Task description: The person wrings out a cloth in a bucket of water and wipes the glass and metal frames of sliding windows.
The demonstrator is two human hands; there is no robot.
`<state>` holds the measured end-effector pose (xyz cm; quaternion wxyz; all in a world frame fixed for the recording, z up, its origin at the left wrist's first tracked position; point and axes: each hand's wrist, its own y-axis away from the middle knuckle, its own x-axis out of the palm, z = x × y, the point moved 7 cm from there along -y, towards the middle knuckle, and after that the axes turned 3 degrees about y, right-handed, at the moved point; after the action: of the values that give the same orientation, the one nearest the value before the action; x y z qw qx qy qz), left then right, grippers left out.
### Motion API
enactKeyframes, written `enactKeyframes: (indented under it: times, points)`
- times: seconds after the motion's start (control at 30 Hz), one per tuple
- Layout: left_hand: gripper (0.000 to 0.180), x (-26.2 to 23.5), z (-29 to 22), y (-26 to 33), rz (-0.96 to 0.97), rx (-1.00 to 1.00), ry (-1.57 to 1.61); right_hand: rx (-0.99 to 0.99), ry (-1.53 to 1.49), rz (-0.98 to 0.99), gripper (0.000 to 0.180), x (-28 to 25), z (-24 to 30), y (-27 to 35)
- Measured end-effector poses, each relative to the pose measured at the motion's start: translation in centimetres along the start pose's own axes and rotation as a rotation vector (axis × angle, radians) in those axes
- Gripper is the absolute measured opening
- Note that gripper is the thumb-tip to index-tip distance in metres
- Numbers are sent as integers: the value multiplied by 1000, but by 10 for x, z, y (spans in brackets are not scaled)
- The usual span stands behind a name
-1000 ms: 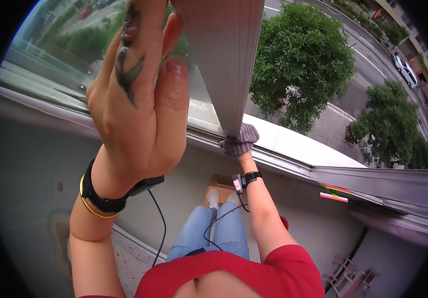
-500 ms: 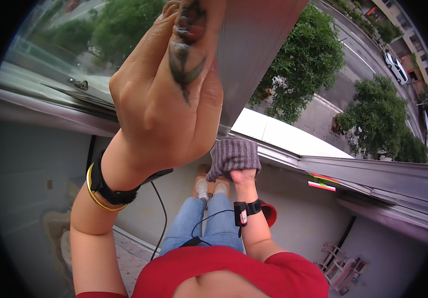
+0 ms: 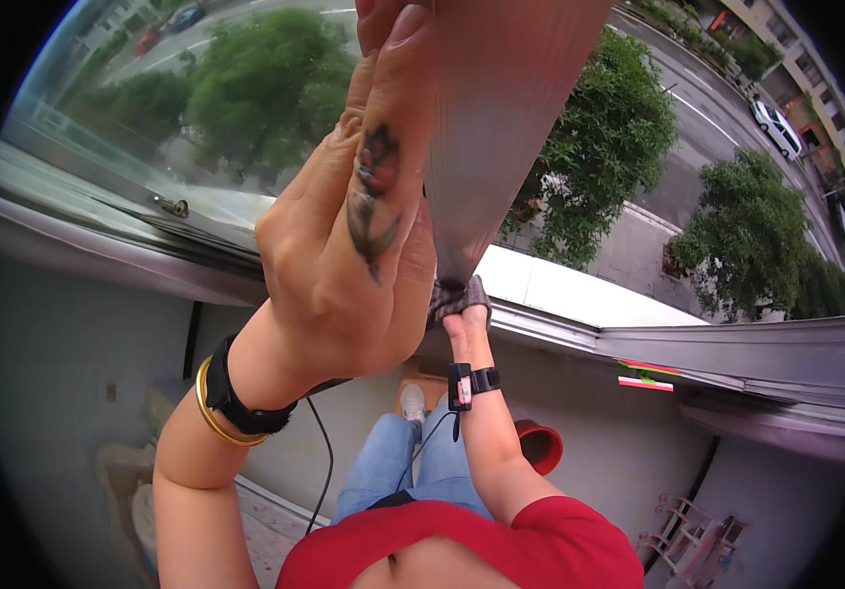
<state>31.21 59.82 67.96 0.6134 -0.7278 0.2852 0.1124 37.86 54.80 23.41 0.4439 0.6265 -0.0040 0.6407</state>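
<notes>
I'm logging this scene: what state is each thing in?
Window: open on the right.
Left hand: fingers extended, alongside the window frame.
Striped cloth: bunched, at the frame's lower end.
Right hand: fingers hidden by cloth, grip unclear.
Red bucket: open-topped, contents unclear.
Black wristbands: fastened around both wrists.
Black cable: hanging slack.
White car: on road, motion unclear.

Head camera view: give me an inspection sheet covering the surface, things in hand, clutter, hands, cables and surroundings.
Surface: white outer ledge, outside the window.
Things in hand: striped cloth at the foot of the grey sash frame.
Clutter: red bucket beside the right forearm.
Hands: left hand extended at the frame, contact unclear; right hand partly hidden by cloth.
Cables: black cable below the left wrist.
Surroundings: leafy trees, road, white car.
</notes>
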Motion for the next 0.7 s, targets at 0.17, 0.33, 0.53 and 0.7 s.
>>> enactKeyframes:
  times: [0.17, 0.33, 0.53, 0.7]
  points:
    - [59, 15, -6, -8, 198, 67, 247, 181, -257, 440, 44, 125, 55, 96]
    - [60, 23, -16, -13, 151, 11, 413, 148, -71, 624, 42, 217, 110, 189]
    - [60, 28, -32, -22, 219, 35, 420, -95, -55, 524, 32, 189, 141, 196]
    - [63, 35, -53, -29, 243, 110, 353, -47, -20, 389, 34, 98, 124, 136]
